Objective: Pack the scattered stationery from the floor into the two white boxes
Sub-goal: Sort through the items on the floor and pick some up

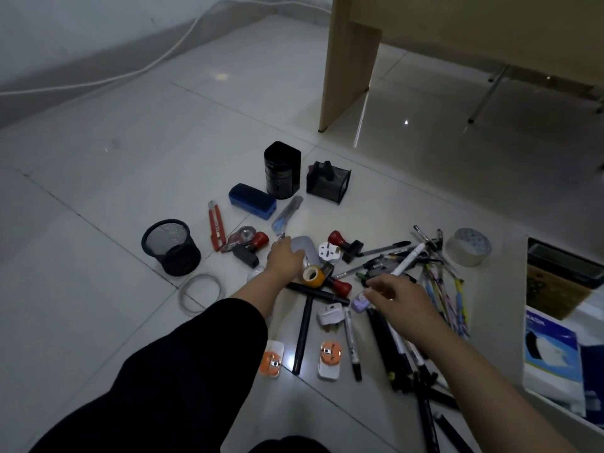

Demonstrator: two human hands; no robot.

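Stationery lies scattered on the tiled floor: a pile of pens (436, 282), black markers (397, 354), a small yellow tape roll (314, 276), red-handled stamps (340, 241), a red cutter (215, 225) and a blue eraser (252, 196). My left hand (285, 258) reaches into the middle of the pile with its fingers curled down; a thin tip pokes out beside it, and its grip is hidden. My right hand (400, 300) holds a white marker (410, 258) above the pens. One white box (552, 407) stands at the right edge.
A black mesh cup (171, 246), a black cylinder holder (282, 170) and a square mesh holder (328, 181) stand behind the pile. A large clear tape roll (469, 246) lies right. Orange-and-white plugs (328, 359) lie near me. A wooden desk panel (346, 67) rises behind.
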